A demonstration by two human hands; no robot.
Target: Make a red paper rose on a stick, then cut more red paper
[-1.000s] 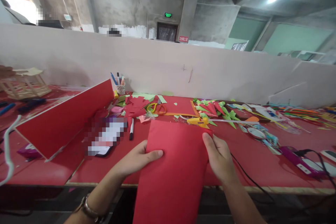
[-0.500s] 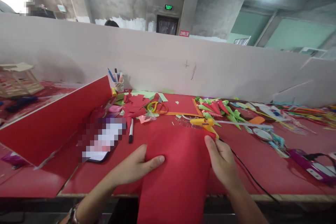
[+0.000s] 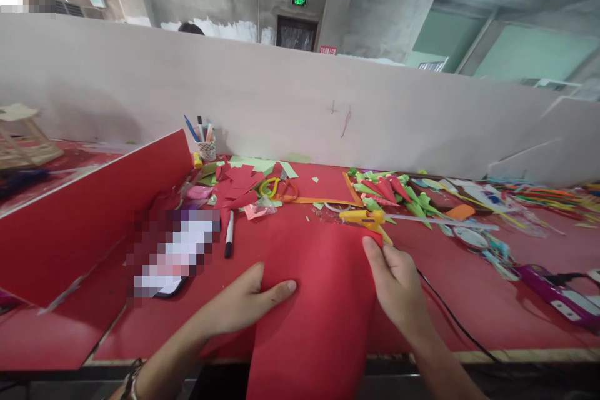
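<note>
A large sheet of red paper (image 3: 319, 312) hangs over the table's front edge, slightly bowed along its middle. My left hand (image 3: 253, 300) grips its left side, thumb lying on top and the other fingers hidden underneath. At the upper right corner, my right hand (image 3: 396, 275) pinches the sheet between thumb and fingers. Just beyond that corner lies a yellow glue gun (image 3: 368, 219) with a clear glue stick in its back. Left of the sheet are a black-and-white marker (image 3: 229, 235) and a phone (image 3: 175, 256) with a blurred screen.
Red paper scraps (image 3: 241, 178), scissors with yellow handles (image 3: 269, 187) and a pen cup (image 3: 205, 149) lie toward the back. Green and red paper cones (image 3: 394, 190) are piled right of centre. A purple power strip (image 3: 557, 297) sits at right. A red board (image 3: 107, 212) stands at left.
The view has shifted slightly, so the background sits a little higher and the left-hand items farther left. Both hands keep their hold on the red paper, almost unmoved.
</note>
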